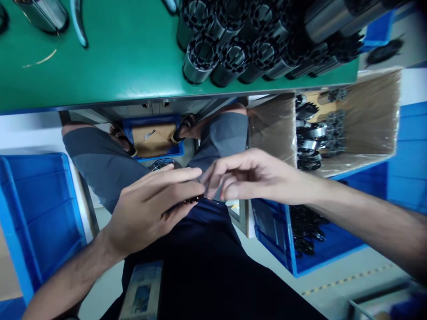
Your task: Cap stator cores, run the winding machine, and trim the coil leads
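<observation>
My left hand (pixel 151 202) and my right hand (pixel 247 175) meet over my lap, below the edge of the green workbench (pixel 110 71). The left hand's fingers curl round a small dark part (pixel 192 200), of which only a sliver shows under the fingertips. The right hand's fingers are pinched together at the same spot, touching the left fingertips. What the right fingers grip is hidden. My grey shorts (pixel 100 160) and sandalled feet (pixel 187 126) show beneath the hands.
Several black ribbed cylinders (pixel 230 53) stand on the bench with metal tubes (pixel 333 20) behind them. A cardboard box (pixel 367 120) and a blue bin (pixel 300 249) at the right hold black ring parts. A blue crate (pixel 36 209) sits at the left.
</observation>
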Action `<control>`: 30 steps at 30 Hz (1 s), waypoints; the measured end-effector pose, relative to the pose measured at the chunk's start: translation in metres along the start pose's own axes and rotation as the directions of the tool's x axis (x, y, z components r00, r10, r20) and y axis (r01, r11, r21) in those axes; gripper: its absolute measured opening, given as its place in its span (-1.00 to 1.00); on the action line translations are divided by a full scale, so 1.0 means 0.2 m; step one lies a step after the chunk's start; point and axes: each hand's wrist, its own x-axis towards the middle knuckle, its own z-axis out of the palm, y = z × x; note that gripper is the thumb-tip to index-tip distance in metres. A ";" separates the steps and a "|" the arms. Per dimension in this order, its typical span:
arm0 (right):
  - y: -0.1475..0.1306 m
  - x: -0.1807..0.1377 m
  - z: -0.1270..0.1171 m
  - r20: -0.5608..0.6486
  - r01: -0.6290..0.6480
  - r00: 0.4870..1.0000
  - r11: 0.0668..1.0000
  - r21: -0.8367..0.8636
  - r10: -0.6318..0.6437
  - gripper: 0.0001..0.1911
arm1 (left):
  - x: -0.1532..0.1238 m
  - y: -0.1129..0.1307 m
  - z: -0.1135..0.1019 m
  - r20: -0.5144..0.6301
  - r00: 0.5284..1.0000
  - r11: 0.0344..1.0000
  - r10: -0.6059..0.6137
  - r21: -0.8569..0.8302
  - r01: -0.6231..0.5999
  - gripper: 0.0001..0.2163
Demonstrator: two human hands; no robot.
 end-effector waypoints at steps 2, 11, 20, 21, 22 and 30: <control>0.03 0.01 0.03 0.141 -0.216 0.972 0.957 0.192 0.191 -0.65 | 0.01 0.00 0.00 0.005 0.985 0.981 0.171 0.092 -0.170 -0.78; -0.09 0.04 0.06 -0.064 0.191 0.968 0.882 -0.430 -0.242 -0.43 | 0.04 -0.01 0.06 0.079 0.978 0.979 -0.193 -0.051 0.198 -0.77; -0.01 0.01 -0.02 0.224 -0.344 0.926 0.925 0.160 0.305 -0.58 | 0.06 -0.04 0.03 -0.033 0.946 0.919 0.323 0.248 -0.305 -0.81; 0.00 0.02 0.01 0.213 -0.317 0.935 0.937 0.148 0.282 -0.57 | 0.07 -0.04 0.04 -0.007 0.935 0.900 0.355 0.275 -0.339 -0.79; 0.01 0.02 0.03 0.158 -0.239 0.962 0.966 0.097 0.222 -0.57 | 0.08 -0.04 0.04 0.007 0.941 0.903 0.340 0.276 -0.328 -0.78; -0.12 -0.02 -0.07 -0.157 0.059 0.982 0.959 -0.278 -0.106 -0.54 | 0.06 -0.05 0.05 -0.033 0.999 0.999 -0.033 0.029 0.034 -0.74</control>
